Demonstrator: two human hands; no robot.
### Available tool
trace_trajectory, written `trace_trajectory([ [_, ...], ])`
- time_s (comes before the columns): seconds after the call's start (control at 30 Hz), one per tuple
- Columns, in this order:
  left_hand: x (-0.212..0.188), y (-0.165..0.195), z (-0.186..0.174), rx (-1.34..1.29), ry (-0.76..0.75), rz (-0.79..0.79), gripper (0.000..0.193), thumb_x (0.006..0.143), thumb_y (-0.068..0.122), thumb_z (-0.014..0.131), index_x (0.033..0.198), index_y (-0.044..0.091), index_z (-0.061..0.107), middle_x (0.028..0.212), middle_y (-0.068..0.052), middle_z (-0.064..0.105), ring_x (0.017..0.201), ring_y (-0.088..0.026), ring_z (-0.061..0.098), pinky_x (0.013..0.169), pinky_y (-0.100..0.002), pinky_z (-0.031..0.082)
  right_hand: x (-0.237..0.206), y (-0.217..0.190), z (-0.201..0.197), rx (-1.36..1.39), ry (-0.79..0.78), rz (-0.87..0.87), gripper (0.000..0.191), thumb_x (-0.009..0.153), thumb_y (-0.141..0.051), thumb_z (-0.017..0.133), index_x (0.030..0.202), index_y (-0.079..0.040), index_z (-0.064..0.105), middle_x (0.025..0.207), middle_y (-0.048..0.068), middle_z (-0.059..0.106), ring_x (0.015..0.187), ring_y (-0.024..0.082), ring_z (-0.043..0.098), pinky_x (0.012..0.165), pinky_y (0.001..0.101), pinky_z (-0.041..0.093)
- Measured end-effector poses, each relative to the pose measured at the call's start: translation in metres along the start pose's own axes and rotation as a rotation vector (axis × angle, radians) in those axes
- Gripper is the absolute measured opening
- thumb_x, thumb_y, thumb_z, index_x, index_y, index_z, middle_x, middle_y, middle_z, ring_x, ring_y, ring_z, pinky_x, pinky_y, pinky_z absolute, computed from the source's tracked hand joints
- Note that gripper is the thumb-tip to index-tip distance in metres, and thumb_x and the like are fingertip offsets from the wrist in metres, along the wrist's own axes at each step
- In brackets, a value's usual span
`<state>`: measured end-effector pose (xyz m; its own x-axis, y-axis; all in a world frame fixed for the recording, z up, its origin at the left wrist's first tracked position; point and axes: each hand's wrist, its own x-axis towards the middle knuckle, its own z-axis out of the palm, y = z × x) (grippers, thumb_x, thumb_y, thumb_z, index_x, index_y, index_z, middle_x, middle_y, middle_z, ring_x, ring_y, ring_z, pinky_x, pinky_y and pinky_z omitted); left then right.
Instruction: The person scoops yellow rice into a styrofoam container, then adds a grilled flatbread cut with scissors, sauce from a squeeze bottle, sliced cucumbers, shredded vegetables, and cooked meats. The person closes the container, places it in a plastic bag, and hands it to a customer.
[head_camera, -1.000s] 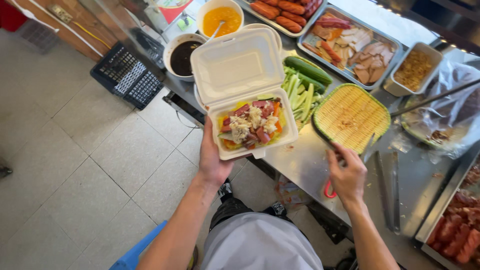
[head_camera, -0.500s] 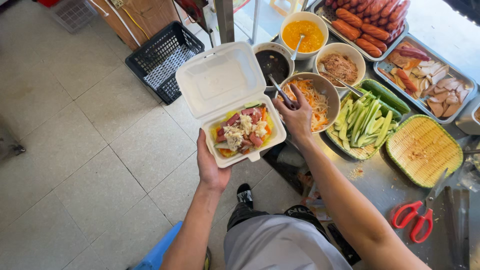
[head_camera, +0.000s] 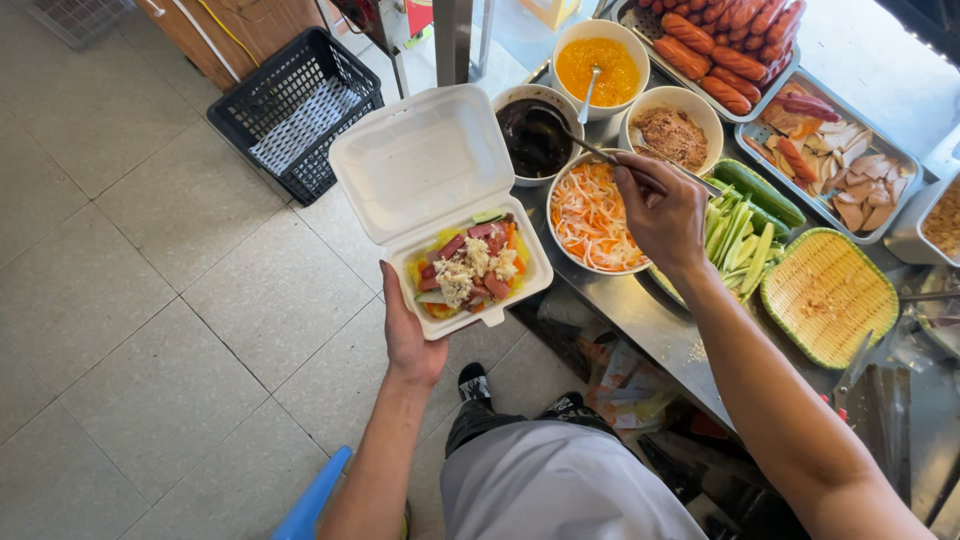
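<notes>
Head view, left hand (head_camera: 408, 335) under foam box (head_camera: 440, 205), bowls (head_camera: 595, 215) beside

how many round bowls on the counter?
4: orange sauce bowl, dark sauce bowl, shredded meat bowl, pickled-vegetable bowl under the right hand. More may sit off-frame.

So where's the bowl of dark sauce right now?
In the head view, the dark sauce bowl sits on the counter just right of the open foam box, behind the shredded carrot bowl and left of the minced meat bowl.
</notes>
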<state>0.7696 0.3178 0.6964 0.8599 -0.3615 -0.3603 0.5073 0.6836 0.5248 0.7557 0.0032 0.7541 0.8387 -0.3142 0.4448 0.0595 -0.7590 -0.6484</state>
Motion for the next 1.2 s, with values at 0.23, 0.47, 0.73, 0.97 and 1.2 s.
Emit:
trace_trajectory([
  [0.23,0.003,-0.021,0.003,-0.016,-0.019,0.014,0.068,0.103,0.06,0.035,0.154,0.016,0.041,0.15,-0.005,0.052,0.136,-0.024,0.053,0.111,-0.045,0.048,0.017,0.047,0.018,0.353,0.085,0.353,0.025,0.105,-0.018,0.067,0.121,0.001,0.073,0.094,0.009,0.078,0.082,0.012,0.074,0.074,0.024,0.06],
  [0.47,0.001,-0.037,0.01,0.034,0.044,0.034,0.07,0.102,0.062,0.033,0.154,0.016,0.041,0.149,-0.006,0.053,0.137,-0.023,0.052,0.113,-0.045,0.046,0.016,0.071,0.01,0.551,0.186,0.389,0.026,0.107,-0.018,0.065,0.118,0.005,0.072,0.093,0.012,0.078,0.075,0.014,0.073,0.067,0.0257,0.06],
  [0.73,0.011,-0.058,0.031,0.013,0.034,0.064,0.072,0.1,0.065,0.031,0.155,0.017,0.039,0.151,-0.006,0.051,0.14,-0.024,0.05,0.116,-0.046,0.043,0.023,0.054,-0.048,0.784,0.26,0.383,0.024,0.108,-0.016,0.065,0.115,0.006,0.071,0.093,0.015,0.077,0.074,0.016,0.074,0.065,0.0256,0.06],
  [0.97,0.038,-0.085,0.066,-0.016,-0.012,0.098,0.076,0.099,0.069,0.03,0.156,0.018,0.036,0.151,-0.007,0.051,0.14,-0.026,0.05,0.112,-0.047,0.049,0.0,0.02,-0.127,0.851,0.239,0.209,0.018,0.117,-0.007,0.065,0.119,0.011,0.069,0.094,0.021,0.073,0.076,0.023,0.074,0.064,0.0292,0.059],
  [1.2,0.056,-0.092,0.105,-0.127,-0.004,0.016,0.078,0.098,0.071,0.034,0.155,0.018,0.039,0.146,-0.009,0.054,0.13,-0.029,0.059,0.088,-0.054,0.062,-0.05,-0.013,-0.165,0.805,0.225,0.225,0.016,0.117,-0.002,0.06,0.117,0.015,0.064,0.104,0.027,0.071,0.081,0.028,0.073,0.068,0.0339,0.06],
])
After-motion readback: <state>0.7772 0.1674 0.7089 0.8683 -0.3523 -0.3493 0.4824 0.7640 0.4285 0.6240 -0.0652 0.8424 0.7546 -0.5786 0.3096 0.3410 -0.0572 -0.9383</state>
